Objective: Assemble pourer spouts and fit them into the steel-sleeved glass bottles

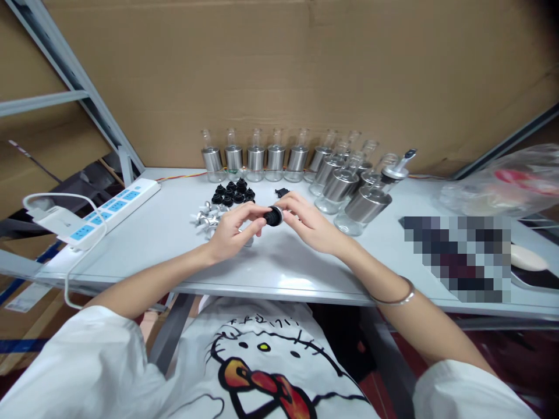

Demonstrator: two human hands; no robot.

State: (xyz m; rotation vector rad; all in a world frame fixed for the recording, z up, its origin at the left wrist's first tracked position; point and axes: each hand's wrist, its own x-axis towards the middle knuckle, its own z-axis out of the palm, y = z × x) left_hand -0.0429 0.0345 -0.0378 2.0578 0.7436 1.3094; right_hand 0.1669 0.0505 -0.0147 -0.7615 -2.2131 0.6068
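Note:
Over the middle of the table, my left hand (236, 230) pinches the black ribbed stopper end of a pour spout (273, 217). My right hand (309, 222) is closed round its silver-rimmed end, and its fingers hide whatever lies beyond the rim. Just behind my left hand sits a cluster of black stoppers (233, 193). Several silver metal spouts (206, 216) lie loose beside that hand, partly covered by it. A small black piece (282, 192) rests behind my right hand.
Several glass bottles with steel sleeves (256, 157) stand along the back and right. The front right bottle (367, 205) is near my right forearm; a fitted pour spout (397, 169) shows behind it. A power strip (117, 203) lies left, a plastic bag (506, 180) right.

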